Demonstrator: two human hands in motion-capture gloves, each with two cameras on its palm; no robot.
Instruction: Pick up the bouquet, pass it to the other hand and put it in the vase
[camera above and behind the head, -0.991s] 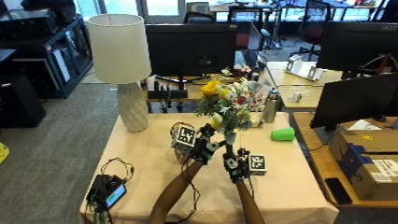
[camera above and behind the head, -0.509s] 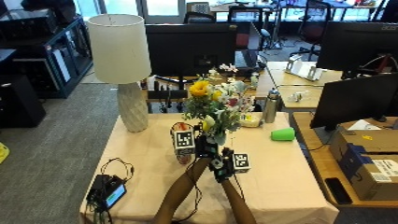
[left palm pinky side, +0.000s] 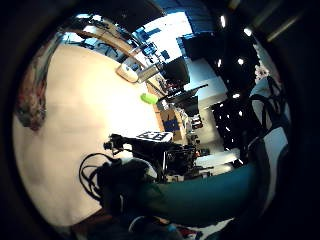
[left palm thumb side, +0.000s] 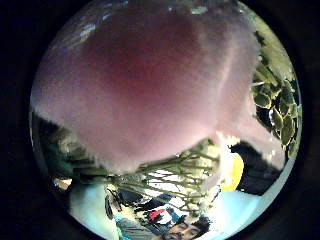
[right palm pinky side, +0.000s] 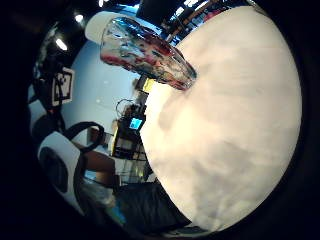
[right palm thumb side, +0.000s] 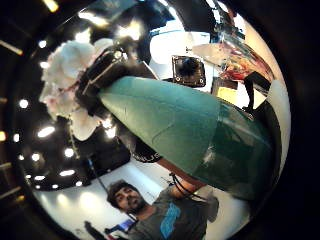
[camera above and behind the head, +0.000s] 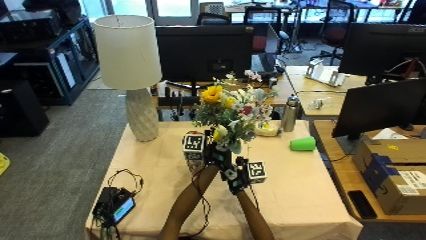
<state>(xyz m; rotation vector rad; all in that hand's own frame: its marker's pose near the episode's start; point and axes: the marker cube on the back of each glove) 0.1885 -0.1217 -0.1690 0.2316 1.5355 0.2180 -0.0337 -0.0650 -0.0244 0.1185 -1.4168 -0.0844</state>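
A bouquet of yellow, white and red flowers stands upright over the middle of the tan table. Its stems sit in a teal wrap. My left hand grips the wrap just under the flowers. My right hand is right below it, and the left little finger view shows a gloved hand curled round the wrap's lower end. Petals fill the left thumb view. The patterned glass vase stands on the table beside the hands. In the outside view I cannot make it out.
A white lamp stands at the table's back left. A metal bottle, a small bowl and a tipped green cup are at the back right. A black device with cables lies front left.
Both hands and the bouquet have shifted a little to the left over the table since a second ago; the two hands have drawn closer together on the wrap.
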